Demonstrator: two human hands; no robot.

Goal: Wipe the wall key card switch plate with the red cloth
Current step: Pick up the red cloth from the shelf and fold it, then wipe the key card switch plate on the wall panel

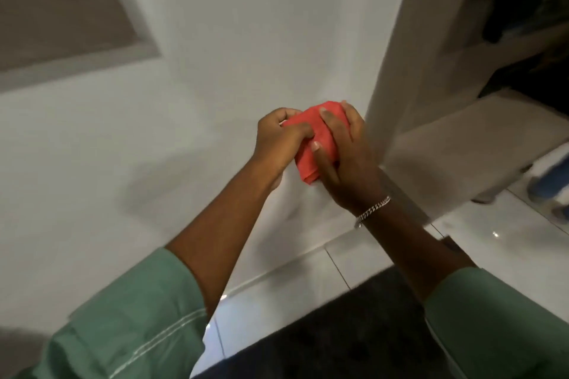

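Note:
A folded red cloth point(320, 144) is held between both hands in front of a white wall point(246, 24), near the middle of the view. My left hand point(277, 141) grips its left side, thumb on top. My right hand point(345, 157), with a silver bracelet on the wrist, wraps over its right side with fingers spread across the cloth. No key card switch plate shows anywhere in this view.
A grey framed panel point(61, 9) sits on the wall at upper left. A white door frame or wall corner point(397, 71) stands just right of the hands, with a dark opening behind it. Glossy white floor tiles point(308, 286) and a dark mat point(354, 332) lie below.

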